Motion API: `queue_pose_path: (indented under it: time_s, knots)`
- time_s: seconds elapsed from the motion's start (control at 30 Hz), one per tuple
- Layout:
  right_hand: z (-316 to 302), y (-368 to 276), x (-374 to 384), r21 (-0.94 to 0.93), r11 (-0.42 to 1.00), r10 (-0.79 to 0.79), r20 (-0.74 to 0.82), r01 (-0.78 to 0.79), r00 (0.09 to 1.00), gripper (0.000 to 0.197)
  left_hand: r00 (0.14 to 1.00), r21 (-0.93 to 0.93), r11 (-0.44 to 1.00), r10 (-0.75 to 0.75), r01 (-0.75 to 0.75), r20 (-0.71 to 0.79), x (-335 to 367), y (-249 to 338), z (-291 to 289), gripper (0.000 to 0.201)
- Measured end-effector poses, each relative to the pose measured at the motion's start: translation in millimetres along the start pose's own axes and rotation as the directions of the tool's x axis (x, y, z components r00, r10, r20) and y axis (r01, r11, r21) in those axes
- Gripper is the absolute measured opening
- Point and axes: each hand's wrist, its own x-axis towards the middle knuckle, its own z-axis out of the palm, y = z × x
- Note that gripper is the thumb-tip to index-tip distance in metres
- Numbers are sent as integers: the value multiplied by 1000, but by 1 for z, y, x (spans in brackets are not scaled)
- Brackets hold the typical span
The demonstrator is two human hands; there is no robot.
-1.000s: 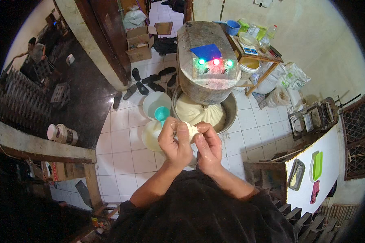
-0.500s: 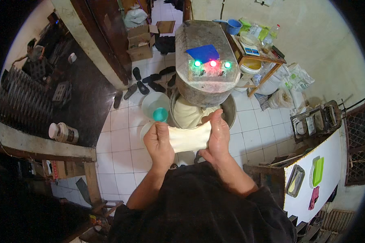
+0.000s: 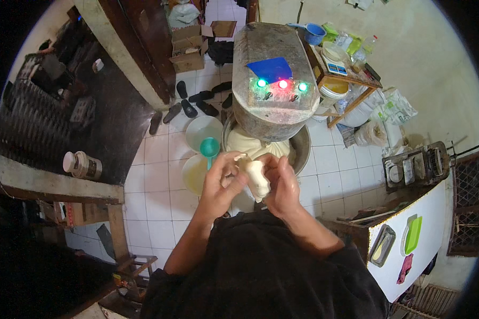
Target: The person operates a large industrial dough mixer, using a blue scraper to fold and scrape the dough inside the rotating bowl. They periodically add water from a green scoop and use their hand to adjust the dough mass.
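Observation:
A small, crumpled piece of pale dough (image 3: 257, 178) is held between my two hands in front of my chest. My left hand (image 3: 221, 179) pinches its left side with thumb and fingers. Around its right side my right hand (image 3: 283, 183) is curled, the fingertips partly hidden behind the dough. Just beyond my hands stands a large metal mixer (image 3: 275, 80) with lit green and red lamps. Its round metal bowl (image 3: 302, 149) holds a big mass of pale dough (image 3: 245, 143), partly covered by the mixer head.
Left of the bowl are a whitish bucket (image 3: 199, 130), a container of yellowish liquid (image 3: 193, 178) and a green dipper (image 3: 209, 146). A wooden stand (image 3: 351, 103) with a scale is at the right back. A white table (image 3: 404, 271) with trays stands at the right.
The dough was stretched into a flat sheet between my hands; now it is bunched up. My hands have come closer together, and the view has shifted slightly.

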Motion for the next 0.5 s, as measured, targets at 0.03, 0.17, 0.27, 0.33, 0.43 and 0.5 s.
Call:
queue_pose_path:
  time_s: [0.03,0.17,0.27,0.33,0.43,0.5]
  knots:
    - [2,2,-4,-142,988,-58,51,64,997,64,999,-34,998,-49,50,23,-1,-4,1,44]
    - [-7,20,-16,-421,902,-20,194,102,981,37,996,111,994,-4,14,-88,-22,-41,-15,30]
    - [-13,44,-31,-512,856,-55,48,72,997,31,981,157,986,-26,57,-194,-43,-71,-25,19]
    - [-21,61,-37,-553,833,-124,-128,33,984,25,971,82,994,-53,74,-231,-47,-81,-32,12]
    - [-34,60,-39,-740,672,-188,-131,30,973,22,959,-62,992,-118,105,-259,-51,-96,-40,12]
    - [-34,58,-29,-879,471,-255,-62,68,965,25,962,-124,981,-175,151,-212,-50,-111,-45,15]
